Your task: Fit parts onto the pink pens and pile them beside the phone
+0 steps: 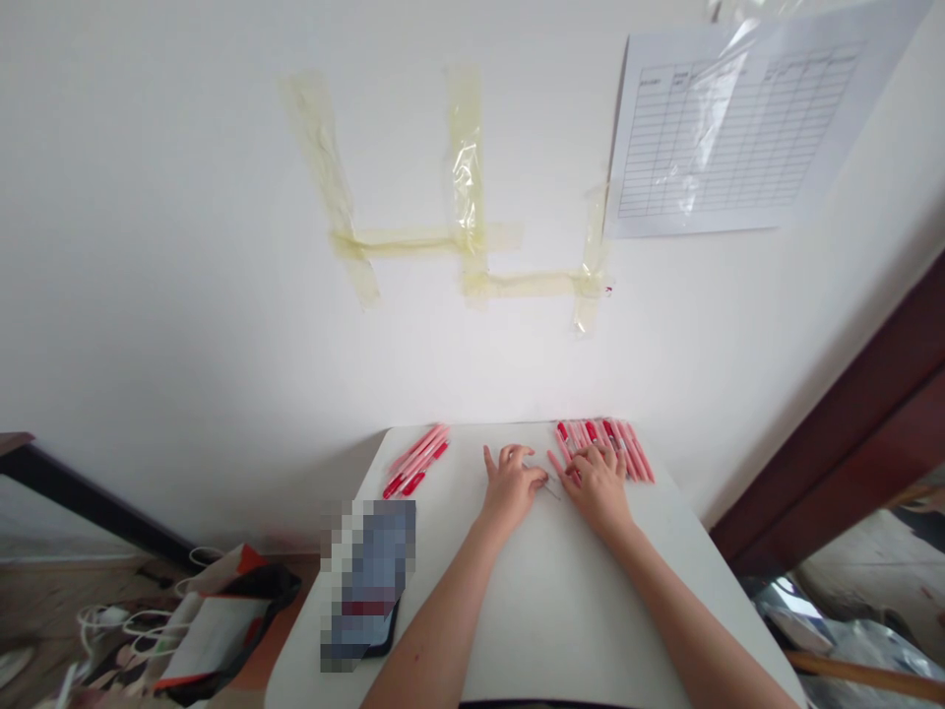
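Observation:
Over the white table (538, 611), my left hand (513, 484) pinches a thin stick (552, 491) that looks like a pen refill; its thumb and index finger meet on it while the other fingers are loosely bent. Close by on the right, my right hand (599, 483) has its fingers closed on a pink pen barrel (555, 463), whose end points up and left. Behind this hand lies a row of pink and red pens (639, 455), partly covered by the fingers. A smaller bunch of pink and red pens (417, 461) rests at the table's back left.
A phone (380, 635), largely blurred out, lies on the table's left side. Behind the table rises a white wall with yellowish tape (467, 177) and a printed form (730, 138). Bags and white cables (140, 625) are on the floor at left; a dark red frame (834, 453) stands at right.

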`<state>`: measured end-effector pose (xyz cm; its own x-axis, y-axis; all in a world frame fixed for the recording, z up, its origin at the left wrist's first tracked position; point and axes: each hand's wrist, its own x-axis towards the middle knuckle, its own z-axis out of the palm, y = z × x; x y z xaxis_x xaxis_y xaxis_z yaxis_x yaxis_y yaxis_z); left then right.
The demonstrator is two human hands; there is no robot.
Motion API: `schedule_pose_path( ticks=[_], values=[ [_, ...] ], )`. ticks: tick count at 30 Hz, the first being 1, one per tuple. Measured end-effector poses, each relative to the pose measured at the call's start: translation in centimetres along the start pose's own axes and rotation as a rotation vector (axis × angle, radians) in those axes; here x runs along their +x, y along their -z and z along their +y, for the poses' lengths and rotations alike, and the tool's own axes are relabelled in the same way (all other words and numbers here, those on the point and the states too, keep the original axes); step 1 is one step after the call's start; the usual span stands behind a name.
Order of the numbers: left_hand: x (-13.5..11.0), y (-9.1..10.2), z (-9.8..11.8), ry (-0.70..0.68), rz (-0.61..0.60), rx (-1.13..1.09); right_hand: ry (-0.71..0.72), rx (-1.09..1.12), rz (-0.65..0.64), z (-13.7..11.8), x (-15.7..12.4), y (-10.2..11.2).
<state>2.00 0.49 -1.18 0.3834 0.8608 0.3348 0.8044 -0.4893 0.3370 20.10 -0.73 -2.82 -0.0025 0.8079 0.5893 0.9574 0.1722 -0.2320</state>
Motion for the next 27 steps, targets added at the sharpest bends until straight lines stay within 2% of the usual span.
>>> schedule_pose_path(
  ticks=[8,13,18,27],
  values=[
    [0.2,-0.2,0.0,0.0,0.006,-0.001,0.046,0.102,0.003,0.4,-0.1,-0.5],
    [0.2,0.0,-0.1,-0.014,0.079,0.0,0.104,0.162,0.001,1.2,-0.1,-1.2],
    [0.3,0.6,-0.4,0.0,0.146,0.017,0.123,0.126,0.002,1.2,-0.1,-1.2],
    [0.6,1.4,-1.2,0.098,0.221,0.057,0.155,0.051,-0.015,-0.2,0.1,-0.3]
  ],
)
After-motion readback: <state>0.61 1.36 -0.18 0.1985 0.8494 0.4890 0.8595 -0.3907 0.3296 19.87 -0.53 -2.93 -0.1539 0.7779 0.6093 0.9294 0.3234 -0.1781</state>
